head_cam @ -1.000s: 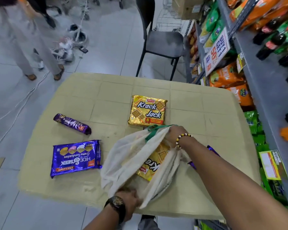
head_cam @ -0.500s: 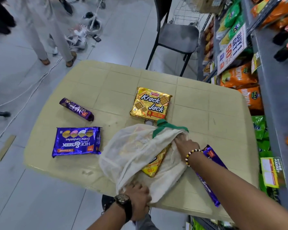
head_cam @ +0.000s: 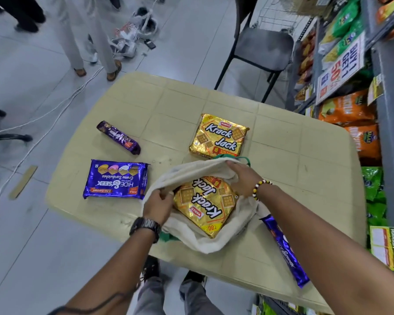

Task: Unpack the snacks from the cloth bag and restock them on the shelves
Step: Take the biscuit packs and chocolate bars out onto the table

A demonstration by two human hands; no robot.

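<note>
On beige table (head_cam: 282, 155), snack packs, shop shelves (head_cam: 391, 87) alongside

Right forearm (head_cam: 323, 226) is covering part of the purple biscuit roll (head_cam: 284, 248) and the table (head_cam: 305, 155) near corner. Cloth bag (head_cam: 203, 244) is hiding the edges of the Krack Jack pack (head_cam: 205, 205) inside. Frame edge is cutting off the shelves (head_cam: 391, 110) and bystanders' legs (head_cam: 71, 42) at top.
</note>
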